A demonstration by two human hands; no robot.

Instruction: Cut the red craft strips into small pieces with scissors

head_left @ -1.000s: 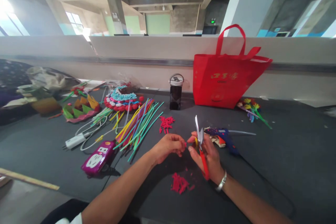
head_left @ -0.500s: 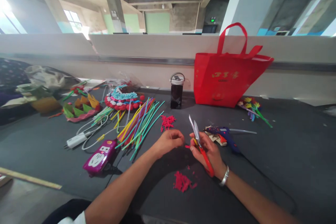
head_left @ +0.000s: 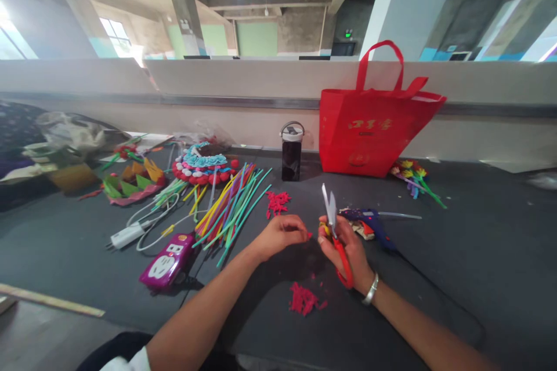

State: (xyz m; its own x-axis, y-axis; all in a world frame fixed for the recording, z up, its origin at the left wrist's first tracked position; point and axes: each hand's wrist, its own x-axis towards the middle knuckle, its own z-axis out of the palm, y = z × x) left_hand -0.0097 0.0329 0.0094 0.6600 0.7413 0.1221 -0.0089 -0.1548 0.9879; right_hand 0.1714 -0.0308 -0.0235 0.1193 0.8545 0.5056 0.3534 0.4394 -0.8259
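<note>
My left hand (head_left: 285,236) is closed in a pinch over the dark table, with a small red piece (head_left: 309,236) showing at its fingertips. To its right, my right hand (head_left: 350,252) holds a pair of scissors (head_left: 340,249) with red and yellow handles. Their blades are slightly apart and point up and away from me. Beyond my left hand lies a small pile of red pieces (head_left: 277,203). A second heap of red scraps (head_left: 303,299) sits nearer to me, below and between both hands.
A glue gun (head_left: 369,219) with its cord lies beyond my right hand. Pipe cleaners (head_left: 232,203), a purple power socket (head_left: 167,264) and a white charger (head_left: 126,236) are on the left. A bottle (head_left: 291,153) and red bag (head_left: 365,133) stand at the back.
My right hand and the scissors have moved slightly right, away from my left hand. The red piece now shows at my left fingertips instead of near the right hand.
</note>
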